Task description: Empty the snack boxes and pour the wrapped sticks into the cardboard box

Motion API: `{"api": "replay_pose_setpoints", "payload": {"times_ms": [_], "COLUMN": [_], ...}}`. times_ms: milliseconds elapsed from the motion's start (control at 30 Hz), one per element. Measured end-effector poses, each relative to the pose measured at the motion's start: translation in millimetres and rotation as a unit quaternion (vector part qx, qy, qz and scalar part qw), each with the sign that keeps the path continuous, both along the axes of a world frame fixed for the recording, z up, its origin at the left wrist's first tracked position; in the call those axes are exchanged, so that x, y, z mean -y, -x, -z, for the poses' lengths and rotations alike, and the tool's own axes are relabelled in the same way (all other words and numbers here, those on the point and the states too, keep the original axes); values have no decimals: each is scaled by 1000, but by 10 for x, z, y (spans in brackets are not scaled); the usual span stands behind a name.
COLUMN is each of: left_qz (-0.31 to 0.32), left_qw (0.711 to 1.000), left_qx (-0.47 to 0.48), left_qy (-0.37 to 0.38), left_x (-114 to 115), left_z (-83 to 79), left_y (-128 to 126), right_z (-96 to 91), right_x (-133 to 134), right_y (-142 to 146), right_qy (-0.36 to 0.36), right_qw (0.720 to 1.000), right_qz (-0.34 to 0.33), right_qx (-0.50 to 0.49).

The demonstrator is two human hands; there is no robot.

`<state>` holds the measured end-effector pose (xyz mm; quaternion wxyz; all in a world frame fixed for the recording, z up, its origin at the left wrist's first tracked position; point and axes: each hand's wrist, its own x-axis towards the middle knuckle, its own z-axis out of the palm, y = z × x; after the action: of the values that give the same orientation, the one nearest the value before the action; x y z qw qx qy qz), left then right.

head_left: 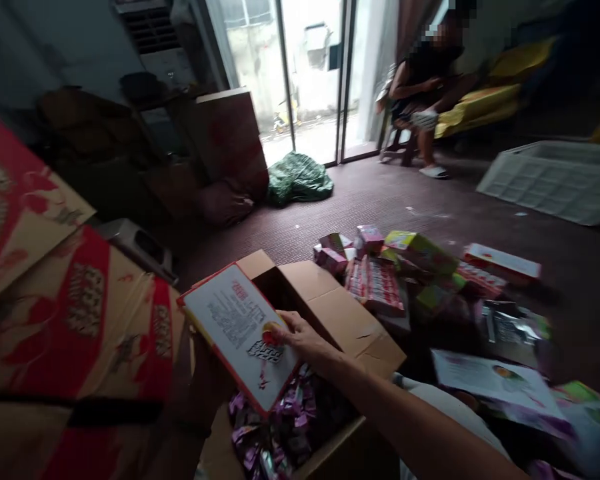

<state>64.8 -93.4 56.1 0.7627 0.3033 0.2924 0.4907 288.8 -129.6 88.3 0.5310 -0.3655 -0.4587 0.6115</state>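
My right hand (303,339) grips the right edge of a flat white box (230,313) with red edges and printed text. My left hand (207,367), in shadow, holds the box from its lower left side; most of its fingers are hidden behind it. The box is tilted above an open cardboard carton (330,300). Inside the carton lie many small purple-wrapped packets (280,427), partly covered by the box and my right forearm.
Printed red-and-brown cartons (85,313) are stacked at the left. Colourful small boxes (375,283) lie heaped on the floor to the right. A white plastic crate (555,180) stands farther right. Near the glass door are a green sack (300,179) and a seated person (423,87).
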Motion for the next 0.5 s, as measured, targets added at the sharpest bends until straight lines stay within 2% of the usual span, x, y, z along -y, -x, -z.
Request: {"api": "replay_pose_setpoints", "payload": {"times_ms": [67, 133, 233, 400, 500], "left_qz": [15, 27, 50, 96, 61], "left_qw": [999, 997, 992, 988, 992], "left_qx": [36, 69, 116, 121, 107], "left_qy": [9, 0, -11, 18, 28], "left_x": [-10, -38, -68, -54, -85], "left_z": [11, 10, -74, -293, -271], "left_y": [150, 187, 89, -98, -71], "right_z": [111, 156, 110, 76, 148], "right_x": [-106, -158, -170, -162, -191], "right_y": [159, 218, 258, 349, 363], "right_qy": [60, 98, 112, 156, 172], "right_qw": [997, 991, 982, 957, 952], "right_qz": [-27, -51, -67, -161, -160], "right_qx": [-34, -69, -137, -185, -196]}}
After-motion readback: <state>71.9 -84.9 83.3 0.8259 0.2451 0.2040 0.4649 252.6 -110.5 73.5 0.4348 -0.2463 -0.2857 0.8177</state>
